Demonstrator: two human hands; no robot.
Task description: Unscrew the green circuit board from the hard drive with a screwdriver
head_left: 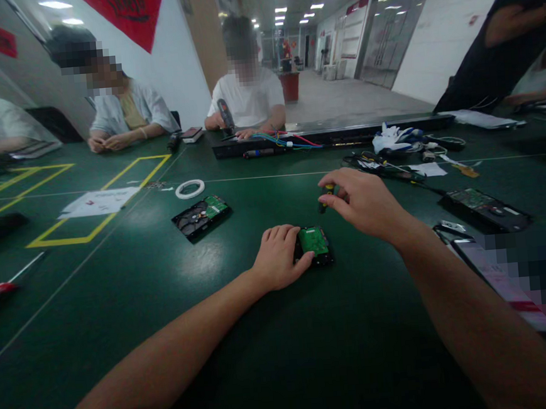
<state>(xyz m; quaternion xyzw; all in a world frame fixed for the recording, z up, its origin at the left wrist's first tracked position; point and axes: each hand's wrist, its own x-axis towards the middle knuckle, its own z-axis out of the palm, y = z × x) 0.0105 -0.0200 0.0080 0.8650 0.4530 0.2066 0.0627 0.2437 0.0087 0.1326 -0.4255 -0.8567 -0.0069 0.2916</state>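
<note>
A hard drive (314,241) with its green circuit board facing up lies on the green table in front of me. My left hand (280,257) grips it from the left, fingers over its far left side and thumb along the near edge, covering part of it. Up and to the right, my right hand (358,201) pinches a short black-and-yellow screwdriver (328,196) held upright, apart from the drive. Its lower tip is too dark to make out. A second hard drive (201,216) rests to the left, circuit board up.
A white tape ring (190,189) and paper sheet (100,202) lie left; a red-black screwdriver (1,295) is at far left. Gloves (396,138), cables and another hard drive (486,208) are right. Across the table, a person (248,99) holds a power drill (225,115) by a long black bar.
</note>
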